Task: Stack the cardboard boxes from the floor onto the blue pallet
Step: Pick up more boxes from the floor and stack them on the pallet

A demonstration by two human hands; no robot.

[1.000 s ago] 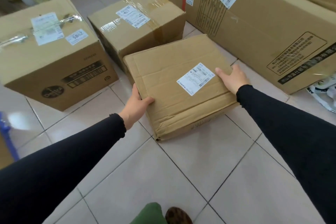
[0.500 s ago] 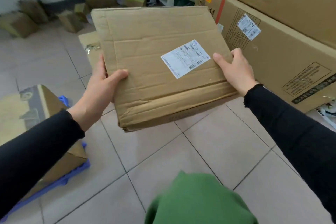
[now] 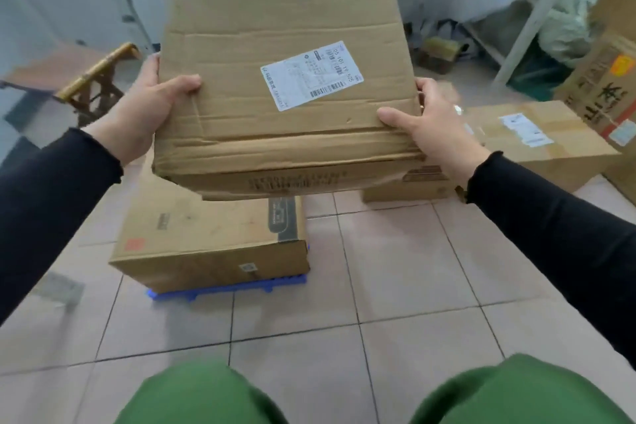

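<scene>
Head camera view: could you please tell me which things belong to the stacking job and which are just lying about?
Job: carried box, left hand, right hand, blue pallet, box on pallet, floor box.
Lying about: wooden stool, white shelf, bags.

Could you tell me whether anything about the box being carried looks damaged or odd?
Yes: the flat brown cardboard box held between the left hand and right hand is creased across its top, and its near edge is crumpled. Its white shipping label sits askew.
</scene>
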